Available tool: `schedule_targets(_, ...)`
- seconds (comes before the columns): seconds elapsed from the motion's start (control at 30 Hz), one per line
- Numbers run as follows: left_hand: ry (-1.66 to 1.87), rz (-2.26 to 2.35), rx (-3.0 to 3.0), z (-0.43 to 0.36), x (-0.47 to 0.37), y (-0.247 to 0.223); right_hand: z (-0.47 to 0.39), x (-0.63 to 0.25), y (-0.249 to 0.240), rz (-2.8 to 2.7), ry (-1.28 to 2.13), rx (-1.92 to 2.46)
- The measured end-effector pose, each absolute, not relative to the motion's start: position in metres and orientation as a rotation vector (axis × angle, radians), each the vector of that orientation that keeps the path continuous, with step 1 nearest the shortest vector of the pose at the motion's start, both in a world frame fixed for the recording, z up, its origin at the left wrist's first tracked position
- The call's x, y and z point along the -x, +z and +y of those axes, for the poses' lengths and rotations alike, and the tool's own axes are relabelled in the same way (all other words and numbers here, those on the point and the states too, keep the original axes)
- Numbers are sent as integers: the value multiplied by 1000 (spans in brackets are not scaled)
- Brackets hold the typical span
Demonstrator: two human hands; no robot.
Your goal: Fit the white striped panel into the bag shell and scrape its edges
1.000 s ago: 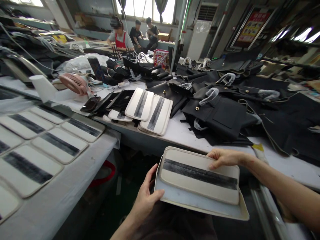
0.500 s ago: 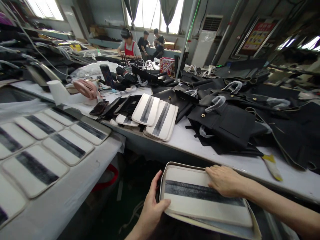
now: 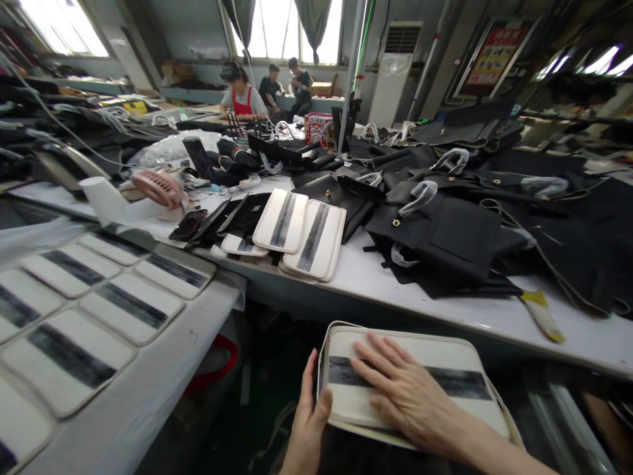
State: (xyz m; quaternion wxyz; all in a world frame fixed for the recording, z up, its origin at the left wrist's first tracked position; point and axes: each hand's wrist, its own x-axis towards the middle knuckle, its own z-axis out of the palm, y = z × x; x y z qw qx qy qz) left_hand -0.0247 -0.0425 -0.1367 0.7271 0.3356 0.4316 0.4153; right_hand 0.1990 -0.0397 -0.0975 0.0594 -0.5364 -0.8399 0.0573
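Note:
In front of me is a cream bag panel with rounded corners and a dark stripe, set inside a thin raised rim. Black material shows beneath it. At the left end, my left hand grips the rim, thumb on the near side and fingers on the outer side. Flat across the panel's left half lies my right hand, fingers spread and slightly blurred; it covers part of the stripe. Similar striped panels are stacked on the bench beyond, and several more panels lie on the table at left.
Black bags with wrapped handles crowd the long bench. A pink fan, a phone and a yellow-and-white brush-like tool lie there too. A red loop hangs below the left table. People sit working at the back.
My right hand has moved left over the panel, from gripping near its far edge to lying flat with fingers spread. The panel now sits more evenly within the rim. My left hand keeps its hold.

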Motion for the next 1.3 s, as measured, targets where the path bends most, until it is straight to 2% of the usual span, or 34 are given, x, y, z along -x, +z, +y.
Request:
schedule_targets(0.33, 853, 843, -693, -50, 25, -147, -61, -173, -112, -2539, 132, 1638)
schedule_targets(0.47, 833, 953, -888, -48, 31, -149, -60, -174, -114, -2519, 147, 1631)
schedule_targets(0.7, 817, 1293, -1328, -19, 39, -128, -60, -176, -115, -2444, 159, 1603)
schedule_targets(1.03, 713, 1457, -1804, 13, 33, -103, -60, -177, -119, -2384, 128, 1554)
schedule_targets(1.3, 743, 1430, -1849, 11, 26, -108, -61, -178, -124, -2389, 145, 1576)
